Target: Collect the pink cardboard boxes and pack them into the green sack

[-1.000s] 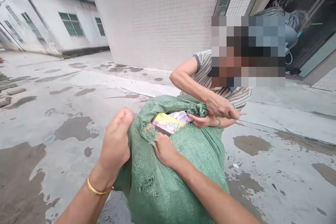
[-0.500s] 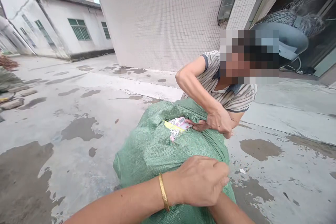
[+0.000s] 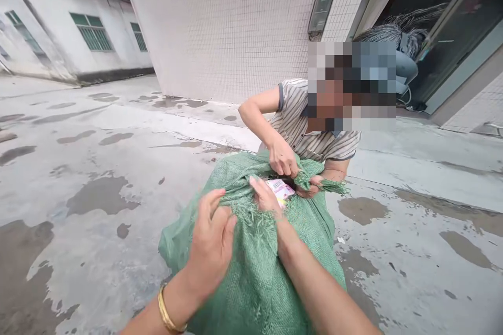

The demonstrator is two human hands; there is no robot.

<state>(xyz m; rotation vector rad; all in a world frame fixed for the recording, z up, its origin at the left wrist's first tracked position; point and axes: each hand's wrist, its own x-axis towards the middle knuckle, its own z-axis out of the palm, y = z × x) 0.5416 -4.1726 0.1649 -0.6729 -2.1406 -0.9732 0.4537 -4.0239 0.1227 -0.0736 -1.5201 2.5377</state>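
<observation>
A full green woven sack (image 3: 255, 272) stands on wet concrete in front of me. My left hand (image 3: 212, 243), with a gold bangle on the wrist, grips the frayed edge of the sack's mouth on the left. My right hand (image 3: 265, 196) holds the frayed edge beside it, fingers near a printed packet (image 3: 281, 188) that shows in the opening. Across the sack, another person in a striped shirt (image 3: 310, 133) bends over it, with both hands (image 3: 285, 159) gripping the far edge of the mouth.
Concrete ground (image 3: 78, 167) with dark wet patches spreads all around. A white tiled wall (image 3: 228, 26) rises behind the person, with an open dark doorway (image 3: 432, 26) to the right and low buildings (image 3: 58, 31) at far left.
My left hand has moved from across the sack's right side back to the left edge of the mouth. My right hand now shows at the opening. The other person's hands shifted along the far edge.
</observation>
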